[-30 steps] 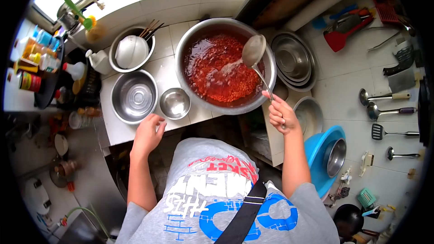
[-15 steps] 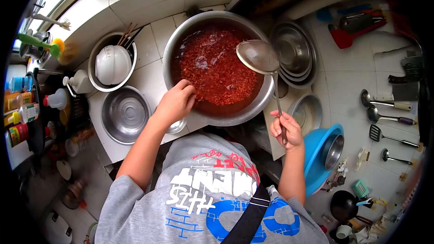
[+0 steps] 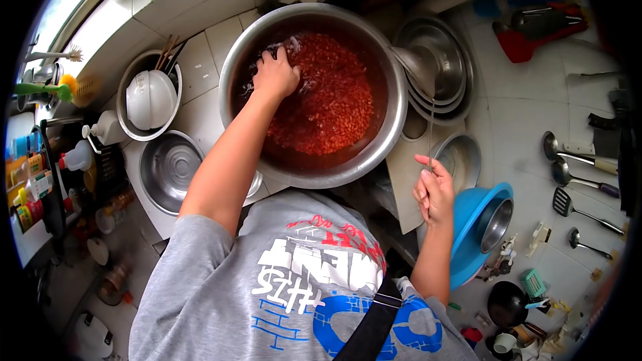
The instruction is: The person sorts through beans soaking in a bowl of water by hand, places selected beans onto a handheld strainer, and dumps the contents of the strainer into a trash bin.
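Observation:
A large metal basin point(image 3: 231, 93) holds reddish liquid with many small red-orange pieces point(image 3: 328, 107) that look like beans or nuts. My left hand point(image 3: 275, 75) reaches over the near rim into its left side. Those fingers are spread at the liquid, their tips partly dipped, and I see nothing held. At the right, my right hand point(image 3: 433, 190) grips the thin handle of a large metal ladle point(image 3: 420, 70), index finger raised along it. The ladle's round head is turned nearly edge-on beside the basin's right rim.
A bowl-filled pot point(image 3: 151, 99) with chopsticks and a steel bowl point(image 3: 170, 167) stand left. Nested metal basins point(image 3: 461, 87) lie behind the ladle. A blue tub point(image 3: 468, 254) sits low right. Ladles and a slotted turner point(image 3: 562, 202) hang on the right wall.
My left hand has moved from the basin's near rim forward into the liquid. The ladle has swung right from above the basin and turned on edge. My right index finger has lifted.

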Available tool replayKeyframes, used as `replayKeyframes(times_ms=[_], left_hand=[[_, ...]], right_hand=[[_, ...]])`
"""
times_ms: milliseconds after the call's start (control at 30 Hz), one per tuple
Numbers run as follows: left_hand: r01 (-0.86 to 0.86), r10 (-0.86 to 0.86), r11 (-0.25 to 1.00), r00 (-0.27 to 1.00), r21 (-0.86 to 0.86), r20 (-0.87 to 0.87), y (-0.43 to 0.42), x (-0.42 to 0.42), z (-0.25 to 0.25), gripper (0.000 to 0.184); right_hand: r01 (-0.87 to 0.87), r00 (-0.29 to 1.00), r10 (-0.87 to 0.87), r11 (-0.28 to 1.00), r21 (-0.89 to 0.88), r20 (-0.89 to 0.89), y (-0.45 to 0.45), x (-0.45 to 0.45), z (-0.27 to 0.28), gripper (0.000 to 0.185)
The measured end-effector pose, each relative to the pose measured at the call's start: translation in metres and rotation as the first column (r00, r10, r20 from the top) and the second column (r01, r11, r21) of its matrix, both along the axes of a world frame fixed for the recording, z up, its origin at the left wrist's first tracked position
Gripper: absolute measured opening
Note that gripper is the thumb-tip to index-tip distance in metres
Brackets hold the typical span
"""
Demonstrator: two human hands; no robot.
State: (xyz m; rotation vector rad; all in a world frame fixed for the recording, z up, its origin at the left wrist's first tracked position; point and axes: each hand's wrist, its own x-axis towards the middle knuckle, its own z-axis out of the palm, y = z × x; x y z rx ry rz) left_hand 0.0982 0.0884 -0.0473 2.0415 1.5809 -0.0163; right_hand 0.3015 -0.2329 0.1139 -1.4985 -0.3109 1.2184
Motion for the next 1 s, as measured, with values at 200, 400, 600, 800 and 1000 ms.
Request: replayKeyframes(times_ms=[200,400,600,800,1000], left_hand=[[-0.001,0.008,0.994,0.998,-0.105,0.067,0.001,0.028,-0.032,0.091],[0.331,-0.309,0.929,0.940,-0.166,0.142,-0.038,0.043,-0.039,0.080],[0.495,-0.407,0.737,0.868,-0.460,0.283,-0.067,0.043,-0.018,0.077],[0.475,-0.259,0.790,0.832,-0.388,0.490,-0.033,0.002,0.041,0.045],[0.323,-0.343,0.939,0.901,0.120,0.265,0.006,-0.067,0.042,0.025]], right_hand=[[-0.054,0.998,0.053,0.998,-0.018,-0.046,-0.014,0.012,-0.011,0.032],[-0.095,0.991,0.092,0.995,-0.025,-0.092,-0.006,0.010,-0.014,0.032],[-0.144,0.985,0.142,0.990,-0.011,-0.097,0.000,0.012,-0.019,0.031],[-0.173,0.984,0.170,0.983,-0.067,-0.042,0.006,0.011,-0.017,0.032],[-0.190,0.981,0.187,0.980,-0.061,-0.051,0.006,0.007,-0.023,0.034]])
